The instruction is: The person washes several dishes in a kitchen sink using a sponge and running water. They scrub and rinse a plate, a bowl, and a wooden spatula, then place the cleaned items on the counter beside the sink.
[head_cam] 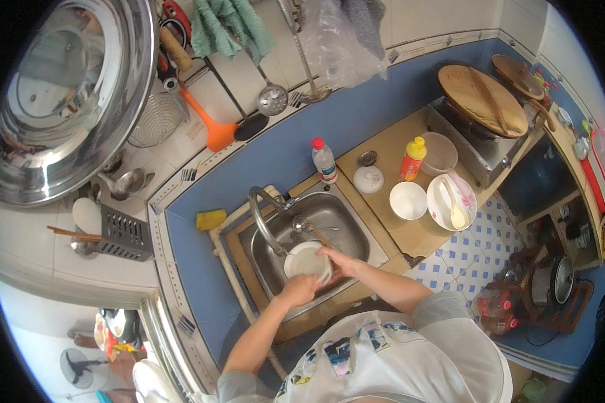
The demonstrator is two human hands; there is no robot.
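Observation:
A white bowl [302, 262] is tilted between my two hands over the stainless steel sink [353, 242], just under the spout of the curved faucet [259, 221]. My left hand [299, 290] grips the near side of its rim. At the bowl's right side, my right hand [340, 263] holds it, with part of the fingers hidden behind the bowl. A metal ladle [299, 223] and what looks like chopsticks [325, 238] lie in the basin. The bowl covers part of the basin floor.
On the counter right of the sink stand a white bowl [408, 200], a floral bowl [438, 214] with a spoon, a yellow-capped bottle [412, 158] and a white lid [368, 179]. A red-capped plastic bottle [324, 161] stands behind the sink. A yellow sponge [210, 220] sits at the left.

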